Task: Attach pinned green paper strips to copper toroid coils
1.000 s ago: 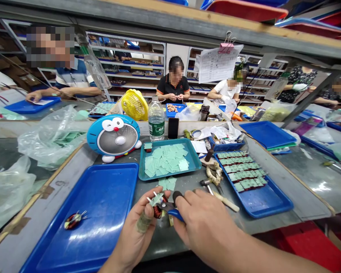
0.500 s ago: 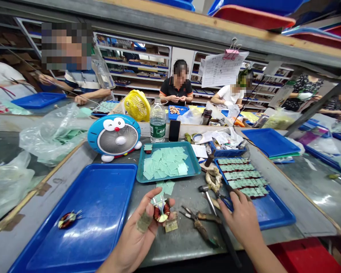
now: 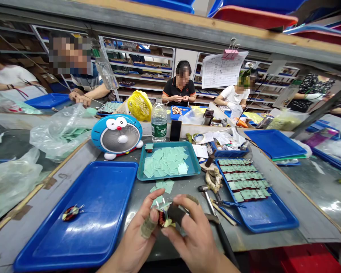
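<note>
Near the bench's (image 3: 189, 185) edge, left hand (image 3: 142, 227) and right hand (image 3: 197, 231) pinch one coil (image 3: 161, 218) (green-topped rows (image 3: 244, 177) seem done, loose coil (image 3: 71, 213) remains).

The blue-handled pliers (image 3: 229, 204) now lie released; the right hand (image 3: 197, 229) has reached the coil (image 3: 161, 219).

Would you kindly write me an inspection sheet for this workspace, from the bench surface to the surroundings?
Surface: grey bench, a few green sheets near the teal tray.
Job's things: held wound coil; another coil in the left blue tray; green-topped coils in rows in the right blue tray.
Clutter: hammer, blue-handled pliers, water bottle, phone.
Hands: left hand and right hand both hold the wound coil.
Cables: thin dark cord beyond the right blue tray; ends unclear.
Surroundings: co-workers and shelves beyond.
</note>
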Demonstrator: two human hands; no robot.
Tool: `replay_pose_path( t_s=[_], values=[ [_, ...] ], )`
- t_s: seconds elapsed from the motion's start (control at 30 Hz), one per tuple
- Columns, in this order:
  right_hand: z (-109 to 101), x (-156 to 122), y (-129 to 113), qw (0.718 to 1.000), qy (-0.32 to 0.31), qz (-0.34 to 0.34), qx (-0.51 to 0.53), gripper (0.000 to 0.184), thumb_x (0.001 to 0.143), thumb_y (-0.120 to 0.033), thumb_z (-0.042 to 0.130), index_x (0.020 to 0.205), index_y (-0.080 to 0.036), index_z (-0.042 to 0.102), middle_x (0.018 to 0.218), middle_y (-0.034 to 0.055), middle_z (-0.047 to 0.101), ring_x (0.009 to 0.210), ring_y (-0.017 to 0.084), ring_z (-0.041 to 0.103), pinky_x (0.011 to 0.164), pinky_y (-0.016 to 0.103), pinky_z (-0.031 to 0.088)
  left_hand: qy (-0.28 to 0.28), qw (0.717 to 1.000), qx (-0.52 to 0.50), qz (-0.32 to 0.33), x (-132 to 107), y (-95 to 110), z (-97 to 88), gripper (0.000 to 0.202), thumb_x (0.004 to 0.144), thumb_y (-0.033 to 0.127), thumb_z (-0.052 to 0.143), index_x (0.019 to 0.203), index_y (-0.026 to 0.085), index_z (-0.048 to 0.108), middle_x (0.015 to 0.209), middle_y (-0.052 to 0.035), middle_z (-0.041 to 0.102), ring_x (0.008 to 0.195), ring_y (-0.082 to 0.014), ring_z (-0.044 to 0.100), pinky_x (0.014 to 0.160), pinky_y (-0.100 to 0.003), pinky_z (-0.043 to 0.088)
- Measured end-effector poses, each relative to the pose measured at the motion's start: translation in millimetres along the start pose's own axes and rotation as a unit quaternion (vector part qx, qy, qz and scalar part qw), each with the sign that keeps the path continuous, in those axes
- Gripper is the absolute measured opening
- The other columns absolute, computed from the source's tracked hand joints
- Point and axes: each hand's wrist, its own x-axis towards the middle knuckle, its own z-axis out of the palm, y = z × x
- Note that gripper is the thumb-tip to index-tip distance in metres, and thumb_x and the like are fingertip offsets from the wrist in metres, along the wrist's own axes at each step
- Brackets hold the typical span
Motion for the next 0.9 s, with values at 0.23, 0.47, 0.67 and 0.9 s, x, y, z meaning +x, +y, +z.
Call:
replay_pose_path(
  t_s=[0.23,0.47,0.67,0.9],
  values=[
    [0.0,-3.2,-5.1,0.999,-0.002,-0.031,-0.039,0.029,0.099,-0.017,0.057,0.125,-0.023,0.066,0.131,0.0120,0.057,0.122,0.026,0.057,0.100,0.041,0.053,-0.008,1.000,0.027,0.006,3.5,-1.8,-0.8,0.063,0.093,0.058,0.066,0.147,0.032,0.045,0.110,-0.0059,0.068,0.097,-0.0208,0.061,0.086,-0.029,0.044],
    [-0.2,-14.0,1.2,0.998,-0.018,0.051,-0.020,0.055,0.097,-0.024,0.062,0.148,-0.021,0.042,0.140,0.0146,0.055,0.131,0.027,0.054,0.106,0.043,0.049,-0.004,1.000,0.016,0.010,2.5,-2.5,2.2,0.062,0.094,0.058,0.065,0.145,0.028,0.048,0.110,-0.0075,0.070,0.095,-0.0203,0.062,0.086,-0.029,0.045],
    [-0.7,-7.3,-9.5,0.987,-0.052,0.120,0.096,0.058,0.092,-0.027,0.068,0.145,-0.028,0.045,0.127,0.0058,0.064,0.119,0.024,0.061,0.102,0.038,0.049,-0.003,1.000,-0.010,-0.005,-1.6,-5.5,9.3,0.054,0.097,0.056,0.061,0.142,0.029,0.053,0.126,-0.0105,0.067,0.099,-0.0232,0.065,0.093,-0.035,0.047],
    [-2.9,-13.4,-14.4,0.923,-0.067,0.293,0.240,0.039,0.085,-0.026,0.069,0.124,-0.019,0.062,0.113,0.0072,0.071,0.101,0.023,0.068,0.090,0.034,0.055,0.041,0.966,0.251,0.052,-16.4,-4.9,-11.1,0.063,0.095,0.062,0.059,0.148,0.028,0.055,0.132,-0.0154,0.067,0.115,-0.0348,0.063,0.100,-0.044,0.046]
  ],
)
